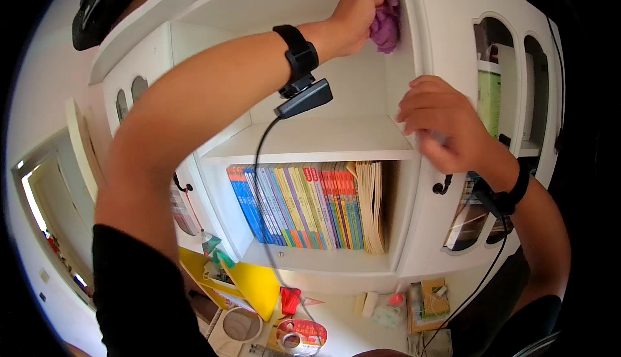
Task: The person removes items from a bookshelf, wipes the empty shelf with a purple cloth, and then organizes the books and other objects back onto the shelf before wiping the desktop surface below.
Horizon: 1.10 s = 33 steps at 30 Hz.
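Observation:
My left hand (pixel 353 21) is shut on a crumpled purple cloth (pixel 385 22). It presses the cloth against the right inner wall of an upper shelf compartment, high in a white cabinet (pixel 315 136). My right hand (pixel 436 121) is lifted in front of the cabinet's right door frame, its fingers loosely curled and a little apart. I see nothing held in it, though it is slightly blurred. Each wrist wears a black strap with a small device, and a cable hangs from each device.
Below the compartment stands a row of books (pixel 301 206). To the right is a cabinet door with arched panes (pixel 499 80) and a black handle (pixel 442 185). A desk (pixel 339 318) below holds a yellow rack (pixel 257 284), a red round-edged item (pixel 310 332) and a small box (pixel 434 299).

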### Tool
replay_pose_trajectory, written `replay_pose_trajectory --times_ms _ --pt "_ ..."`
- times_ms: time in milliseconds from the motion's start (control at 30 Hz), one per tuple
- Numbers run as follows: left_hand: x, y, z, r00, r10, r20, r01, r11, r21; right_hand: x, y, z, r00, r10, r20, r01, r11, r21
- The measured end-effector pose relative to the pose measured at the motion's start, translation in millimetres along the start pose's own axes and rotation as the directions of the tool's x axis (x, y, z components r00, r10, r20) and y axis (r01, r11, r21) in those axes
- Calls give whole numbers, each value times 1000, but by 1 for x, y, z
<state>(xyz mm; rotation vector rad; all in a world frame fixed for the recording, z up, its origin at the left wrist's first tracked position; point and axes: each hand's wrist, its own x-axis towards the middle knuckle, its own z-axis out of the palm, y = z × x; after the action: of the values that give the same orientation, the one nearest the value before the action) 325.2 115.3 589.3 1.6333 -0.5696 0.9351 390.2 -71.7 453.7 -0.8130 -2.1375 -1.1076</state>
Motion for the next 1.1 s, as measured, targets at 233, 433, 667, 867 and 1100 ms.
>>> replay_pose_trajectory --times_ms 233,433,667,867,1100 --pt "-70 -9 7 943 -305 132 230 885 405 -10 -4 -13 999 21 -48 -21 1000 -5" --pt "-86 -38 2 695 -691 198 568 696 439 -7 -5 -11 1000 1 4 -1 999 -32" --pt "-70 -58 -9 922 -384 46 255 694 673 -8 -6 -9 999 22 -36 -23 999 -41" --pt "-22 -31 -58 545 -57 837 -624 -694 359 -9 -4 -11 1000 13 -28 -14 998 -62" --pt "0 53 -96 563 -248 788 -252 -960 -122 -8 -4 -5 999 39 -28 -41 998 -39"
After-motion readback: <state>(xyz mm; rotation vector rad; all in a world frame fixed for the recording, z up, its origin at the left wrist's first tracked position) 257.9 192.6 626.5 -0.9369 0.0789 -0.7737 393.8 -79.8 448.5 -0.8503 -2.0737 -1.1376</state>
